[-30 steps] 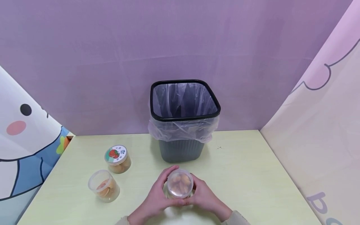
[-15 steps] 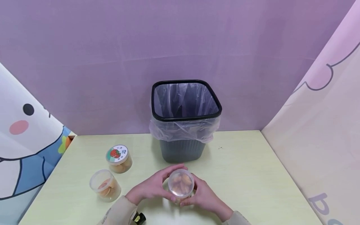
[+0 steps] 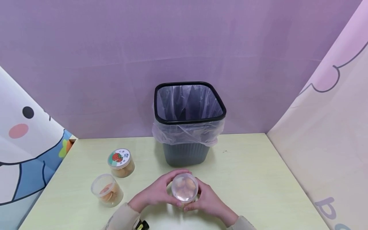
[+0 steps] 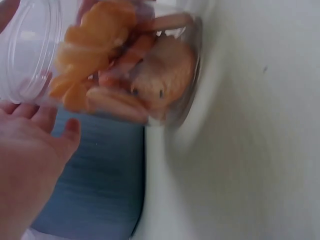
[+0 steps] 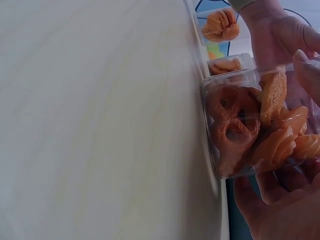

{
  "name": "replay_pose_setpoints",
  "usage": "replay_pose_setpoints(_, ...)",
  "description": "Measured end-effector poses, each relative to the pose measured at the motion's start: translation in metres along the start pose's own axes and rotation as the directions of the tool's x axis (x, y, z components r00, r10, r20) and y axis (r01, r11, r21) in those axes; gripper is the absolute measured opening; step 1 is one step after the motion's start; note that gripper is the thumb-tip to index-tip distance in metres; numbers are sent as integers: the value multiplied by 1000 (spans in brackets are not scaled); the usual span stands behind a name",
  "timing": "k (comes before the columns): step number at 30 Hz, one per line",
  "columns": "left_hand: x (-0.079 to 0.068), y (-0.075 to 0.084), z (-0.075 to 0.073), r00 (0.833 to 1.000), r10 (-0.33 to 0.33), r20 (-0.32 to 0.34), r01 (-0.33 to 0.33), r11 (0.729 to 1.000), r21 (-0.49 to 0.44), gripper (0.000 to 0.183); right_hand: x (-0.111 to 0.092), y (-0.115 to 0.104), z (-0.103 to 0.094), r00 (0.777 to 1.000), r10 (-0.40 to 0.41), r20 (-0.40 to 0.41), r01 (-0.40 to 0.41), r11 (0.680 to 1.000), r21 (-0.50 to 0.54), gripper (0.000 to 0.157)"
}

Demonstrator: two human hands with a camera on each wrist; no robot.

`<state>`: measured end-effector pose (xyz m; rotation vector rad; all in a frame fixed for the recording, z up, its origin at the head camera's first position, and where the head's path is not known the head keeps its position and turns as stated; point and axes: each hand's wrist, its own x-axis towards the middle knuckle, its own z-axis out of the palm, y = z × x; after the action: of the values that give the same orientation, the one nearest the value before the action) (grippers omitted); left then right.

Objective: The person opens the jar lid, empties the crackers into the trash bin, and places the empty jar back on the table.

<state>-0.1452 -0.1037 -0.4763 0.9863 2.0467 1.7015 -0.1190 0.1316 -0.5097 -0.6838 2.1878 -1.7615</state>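
Observation:
A clear plastic jar stands on the table between both hands at the front centre of the head view. Cookies show through its walls, among them a pretzel-shaped one low down in the right wrist view. My left hand holds the jar from the left near its top, with the thumb in front and fingers round the far side. From the right, my right hand grips it in the same way. Both thumbs lie close together at the near side of the jar.
A grey trash bin with a black rim and clear liner stands behind the jar. To the left are an open-topped cookie jar and a lidded one with a tomato picture. Fabric walls enclose the table.
My left wrist has swung outward to the left, bringing its sleeve and a dark item into view, and its thumb has drawn back from the right thumb. The jar has stayed in place.

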Motion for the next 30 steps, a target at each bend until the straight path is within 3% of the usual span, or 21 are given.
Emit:
replay_pose_setpoints(8,-8,3,15,992,25,-127,-28,999,-26,92,-1,-1,1,1000,-8,-3,8,1000,14,86)
replay_pose_setpoints(13,-11,5,19,981,59,-186,-63,998,-18,94,0,0,0,999,-39,-6,39,999,18,92)
replay_pose_setpoints(17,-12,10,21,975,81,-206,-81,997,9,95,0,1,0,999,-41,-6,41,999,5,94)
replay_pose_setpoints(23,-12,16,20,973,49,-224,-55,998,-21,97,0,0,0,1000,-1,3,1,1000,2,94)
replay_pose_setpoints(30,-14,15,10,961,115,-250,-121,993,-10,95,-1,-1,0,1000,13,-8,-13,999,-38,87)
